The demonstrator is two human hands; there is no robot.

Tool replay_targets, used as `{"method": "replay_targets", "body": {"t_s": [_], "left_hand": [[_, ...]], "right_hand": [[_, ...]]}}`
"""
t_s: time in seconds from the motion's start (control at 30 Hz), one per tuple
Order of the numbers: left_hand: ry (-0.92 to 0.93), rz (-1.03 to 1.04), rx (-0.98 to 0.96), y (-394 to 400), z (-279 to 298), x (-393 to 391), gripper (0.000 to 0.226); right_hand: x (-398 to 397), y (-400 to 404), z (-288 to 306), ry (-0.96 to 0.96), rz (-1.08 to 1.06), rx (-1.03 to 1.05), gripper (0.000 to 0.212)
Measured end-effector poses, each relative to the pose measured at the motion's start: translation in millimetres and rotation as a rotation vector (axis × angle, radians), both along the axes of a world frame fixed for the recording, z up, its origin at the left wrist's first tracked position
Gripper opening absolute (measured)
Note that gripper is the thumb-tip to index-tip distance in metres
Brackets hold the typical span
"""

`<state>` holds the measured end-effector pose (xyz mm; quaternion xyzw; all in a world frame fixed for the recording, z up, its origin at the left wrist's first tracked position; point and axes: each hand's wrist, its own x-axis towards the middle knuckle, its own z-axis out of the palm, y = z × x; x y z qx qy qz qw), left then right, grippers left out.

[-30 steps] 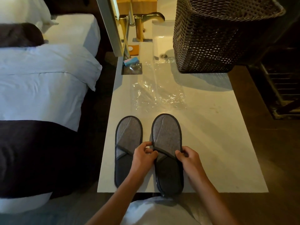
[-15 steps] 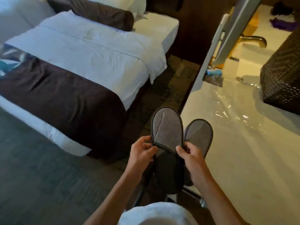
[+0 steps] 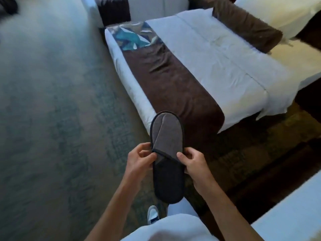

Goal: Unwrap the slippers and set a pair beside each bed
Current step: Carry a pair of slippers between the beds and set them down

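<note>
Item: one grey slipper [image 3: 167,136], dark-edged, toe pointing away from me, its dark insole toward my body. Whether its partner lay stacked beneath it I could not tell; only one outline showed. It was held in the air over the carpet [image 3: 52,119], in front of the foot corner of the nearest bed [image 3: 217,66], touching neither.

Holders: my left hand [image 3: 139,162] had its fingers [image 3: 149,156] closed on the slipper's left edge, at the lower end of the upper's trim band. My right hand [image 3: 194,165] had its fingers [image 3: 182,156] pinched on the right edge at the other end of that band. Both grips were narrow and closed on the slipper.

Surroundings: the nearest bed carried white linen, a brown runner [image 3: 173,84] across its foot with a teal patterned end, and a brown cushion [image 3: 246,26] toward the head. A second bed [image 3: 147,7] stood beyond, also white with a brown band. The carpet was grey-green to the left, darker and brownish beside the bed. A pale worktop [image 3: 295,214] edge showed at lower right. One shoe [image 3: 152,214] of mine showed below the slipper's heel.
</note>
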<state>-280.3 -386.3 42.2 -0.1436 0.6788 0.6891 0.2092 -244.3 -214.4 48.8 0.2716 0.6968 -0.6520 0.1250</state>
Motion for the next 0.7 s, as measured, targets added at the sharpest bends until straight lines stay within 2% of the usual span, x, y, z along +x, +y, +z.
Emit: {"method": "replay_targets", "body": {"t_s": [0.17, 0.27, 0.37, 0.4, 0.5, 0.53, 0.6, 0.7], "left_hand": [[-0.044, 0.216, -0.01, -71, -9, -61, 0.03], [-0.042, 0.277, -0.026, -100, -18, -111, 0.032], [-0.01, 0.316, -0.033, -122, -23, -177, 0.025], [-0.006, 0.335, -0.029, -128, -24, -200, 0.022], [-0.016, 0.398, -0.032, -145, -23, -267, 0.018], [-0.016, 0.413, -0.041, -150, -22, -288, 0.019], [-0.03, 0.444, -0.058, -161, -20, -329, 0.021], [-0.053, 0.483, -0.048, -175, -16, -386, 0.022]], "right_hand": [[-95, -63, -17, -0.038, 0.213, -0.013, 0.026], [-159, -91, -40, -0.024, 0.274, 0.006, 0.044], [-229, -112, -66, -0.004, 0.303, -0.017, 0.079], [-253, -119, -67, 0.007, 0.314, -0.03, 0.079], [-323, -141, -56, 0.018, 0.376, -0.025, 0.034], [-346, -147, -56, 0.03, 0.392, -0.023, 0.026], [-389, -159, -49, 0.05, 0.432, -0.03, 0.019], [-446, -174, -41, 0.046, 0.437, -0.066, 0.028]]}}
